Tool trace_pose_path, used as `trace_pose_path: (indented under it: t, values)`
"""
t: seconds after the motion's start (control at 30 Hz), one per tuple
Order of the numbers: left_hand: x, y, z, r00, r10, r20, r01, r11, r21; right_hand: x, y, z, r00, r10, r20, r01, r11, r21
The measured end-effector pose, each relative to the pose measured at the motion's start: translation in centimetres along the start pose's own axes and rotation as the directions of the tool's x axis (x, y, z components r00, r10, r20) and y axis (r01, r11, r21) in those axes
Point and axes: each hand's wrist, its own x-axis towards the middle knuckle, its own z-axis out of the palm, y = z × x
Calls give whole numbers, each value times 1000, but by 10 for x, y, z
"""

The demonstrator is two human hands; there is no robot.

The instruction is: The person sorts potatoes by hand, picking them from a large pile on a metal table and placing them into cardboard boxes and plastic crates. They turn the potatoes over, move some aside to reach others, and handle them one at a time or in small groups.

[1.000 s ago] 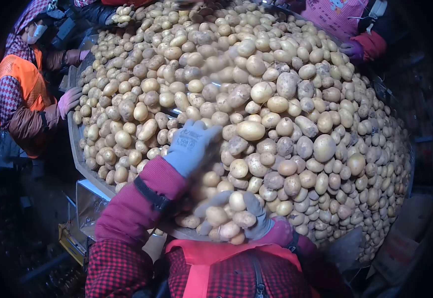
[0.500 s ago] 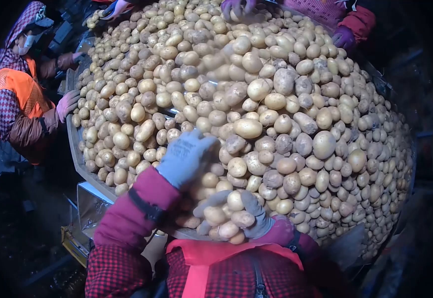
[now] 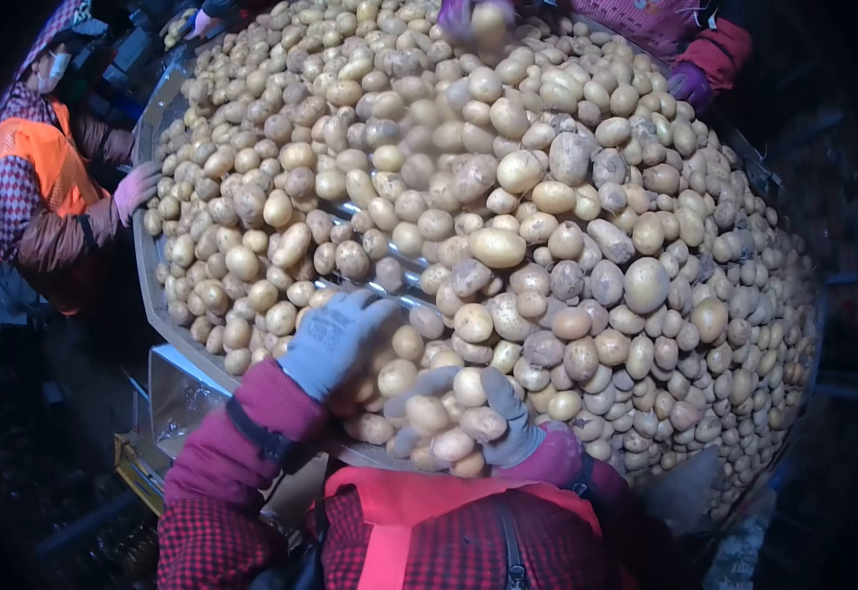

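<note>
My left hand (image 3: 335, 339), in a grey work glove, lies back-up over the near part of the potato heap (image 3: 557, 197). Its fingers stretch out to the right and touch potatoes (image 3: 397, 378); its palm side is hidden. Close to my body, my right hand (image 3: 513, 425), gloved too, is cupped palm up around several potatoes (image 3: 483, 424). Its fingers show on both sides of the bunch. Just beyond my left hand, a few shiny metal bars (image 3: 411, 280) show between the potatoes.
A grey rim (image 3: 149, 280) bounds the heap on the left. There a person in an orange vest (image 3: 37, 167) rests a pink-gloved hand (image 3: 137, 191). At the far side, another person's purple-gloved hand (image 3: 456, 18) is at a potato. A clear-sided box (image 3: 181, 393) stands below the rim.
My left hand has drawn back toward me and left, with potatoes shifting beneath it. More metal bars show. My right hand stays nearly in place. The purple-gloved hand now has a potato at it.
</note>
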Motion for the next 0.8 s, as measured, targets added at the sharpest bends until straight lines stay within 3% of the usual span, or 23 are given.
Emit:
trace_pose_path:
  t: [0.1,0.13,0.23,0.3,0.37,0.43,0.47,0.5,0.53,0.6,0.67,0.77,0.8]
  values:
    - [8,-10,-4,994,75,79,-74,997,-8,0,-3,4,999,6,43,-8,999,53]
    - [11,-18,1,987,162,20,-163,984,71,3,-5,5,998,7,66,-12,997,74]
    - [28,-27,-4,966,76,246,-90,995,47,6,-7,9,995,-15,97,2,991,134]
    - [35,-28,-17,959,106,264,-79,991,-111,8,-4,10,991,-53,120,44,996,77]
    - [37,-36,-14,962,83,260,-36,983,-181,9,1,7,987,-105,123,105,994,9]
    - [32,-43,-7,983,95,160,-50,964,-262,6,3,4,992,-113,53,107,989,98]
    - [29,-48,-6,989,97,107,-61,952,-300,3,0,5,994,-108,20,107,993,47]
    - [24,-52,-4,994,98,46,-84,965,-247,0,-3,7,995,-103,-14,103,995,-3]
    - [17,-55,-3,995,103,-14,-104,976,-191,-5,-12,15,993,-111,-26,104,977,-184]
    - [2,-58,-7,989,112,-97,-120,990,-79,-9,-9,16,984,-174,28,176,956,-233]
    - [-10,-48,-36,994,34,-101,-29,998,52,-11,7,-1,947,-294,129,292,956,32]
    - [-24,-70,-54,982,-111,-150,135,977,163,-16,10,-16,954,-289,84,288,957,23]
    - [-30,-70,-64,980,-90,-177,151,915,373,-17,11,-11,951,-299,77,300,954,3]
